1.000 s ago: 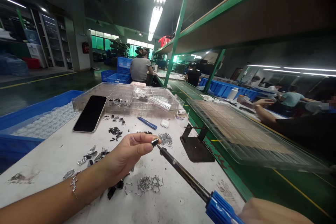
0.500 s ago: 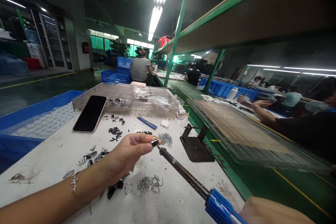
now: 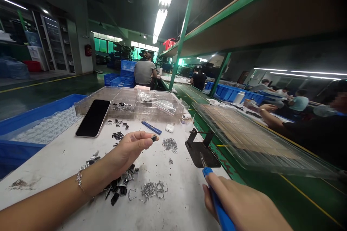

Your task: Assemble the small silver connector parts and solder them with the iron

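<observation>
1. A small dark part (image 3: 154, 138) is pinched at the fingertips of the left hand (image 3: 132, 148), above the table (image 3: 176, 198).
2. It is judged light, rigid and easily dropped; its edges are best gripped.
3. The soldering iron (image 3: 208, 175) is clasped in the closed right hand (image 3: 241, 204).

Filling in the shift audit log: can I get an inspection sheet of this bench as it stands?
Surface: white worktable, scuffed and smudged.
Job's things: small dark metal part; blue-handled soldering iron, tip at black metal stand.
Clutter: black smartphone, clear plastic compartment box, blue pen, loose silver clips.
Hands: left hand, fingers pinching the part; right hand gripping the iron.
Cables: nothing seen.
Surroundings: blue crate of white pieces, green shelf frame, a co-worker in a grey shirt seated beyond.
</observation>
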Available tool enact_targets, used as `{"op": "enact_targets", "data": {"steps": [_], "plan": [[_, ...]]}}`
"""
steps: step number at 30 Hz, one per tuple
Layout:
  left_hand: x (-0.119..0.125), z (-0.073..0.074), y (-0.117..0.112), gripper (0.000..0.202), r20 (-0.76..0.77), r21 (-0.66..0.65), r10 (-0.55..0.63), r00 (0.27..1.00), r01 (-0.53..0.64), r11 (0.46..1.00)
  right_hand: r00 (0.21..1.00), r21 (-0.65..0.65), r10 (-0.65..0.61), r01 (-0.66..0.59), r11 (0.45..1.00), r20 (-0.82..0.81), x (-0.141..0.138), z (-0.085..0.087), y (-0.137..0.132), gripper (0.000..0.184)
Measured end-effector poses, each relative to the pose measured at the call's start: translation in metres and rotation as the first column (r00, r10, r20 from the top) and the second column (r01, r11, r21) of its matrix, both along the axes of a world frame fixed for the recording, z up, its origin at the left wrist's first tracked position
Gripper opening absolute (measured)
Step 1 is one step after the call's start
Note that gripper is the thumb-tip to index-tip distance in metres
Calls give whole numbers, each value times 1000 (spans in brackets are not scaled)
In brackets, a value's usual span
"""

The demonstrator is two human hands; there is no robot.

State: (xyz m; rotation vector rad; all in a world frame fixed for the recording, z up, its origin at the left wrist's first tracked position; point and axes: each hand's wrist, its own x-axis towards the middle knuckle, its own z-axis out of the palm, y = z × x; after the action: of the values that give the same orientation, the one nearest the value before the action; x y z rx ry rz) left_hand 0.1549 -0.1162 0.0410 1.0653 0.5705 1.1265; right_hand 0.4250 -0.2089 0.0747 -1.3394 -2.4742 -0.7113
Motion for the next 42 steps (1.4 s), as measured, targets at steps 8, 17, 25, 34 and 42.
{"op": "enact_targets", "data": {"steps": [8, 17, 25, 34, 42], "plan": [[1, 6, -6, 17, -91, 14, 17, 996, -16, 1000, 903, 90, -174, 151, 984, 392, 5, -55, 47, 44], [12, 18, -25, 22, -393, 83, -23, 919, 60, 995, 878, -127, -233, 310, 942, 417, 18, -49, 57, 57], [26, 6, -38, 23, -543, 151, -47, 838, 153, 977, 952, -323, 47, -149, 935, -304, -16, -47, 32, 45], [35, -15, -47, 27, -547, 65, -192, 815, 270, 961, 659, -459, -74, -435, 775, -749, -38, -81, 13, 18], [35, -13, -49, 27, -599, 96, -214, 771, 335, 937, 606, -351, 67, -544, 762, -793, -36, -83, 14, 14]]}}
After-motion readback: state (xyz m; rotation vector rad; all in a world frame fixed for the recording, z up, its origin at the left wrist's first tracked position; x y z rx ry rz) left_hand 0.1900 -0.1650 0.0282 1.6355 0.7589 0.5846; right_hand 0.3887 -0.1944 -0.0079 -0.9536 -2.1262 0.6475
